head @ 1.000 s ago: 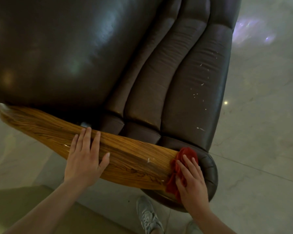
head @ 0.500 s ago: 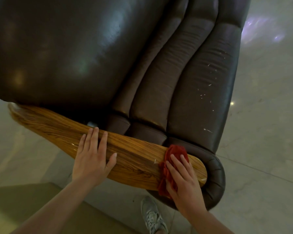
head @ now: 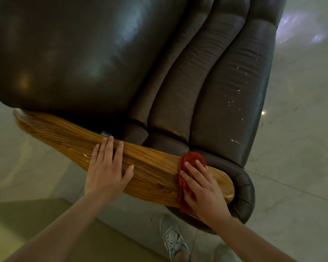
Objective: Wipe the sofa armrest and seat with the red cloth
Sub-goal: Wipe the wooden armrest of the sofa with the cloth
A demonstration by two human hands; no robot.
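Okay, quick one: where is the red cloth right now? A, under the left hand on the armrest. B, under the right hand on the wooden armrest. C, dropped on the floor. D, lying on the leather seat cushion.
B: the right hand presses the red cloth onto the wooden armrest near its rounded end, while the left hand rests bare on the wood further along.

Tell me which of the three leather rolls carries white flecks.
The outermost leather roll, farthest right in the picture; the middle roll and inner roll show none.
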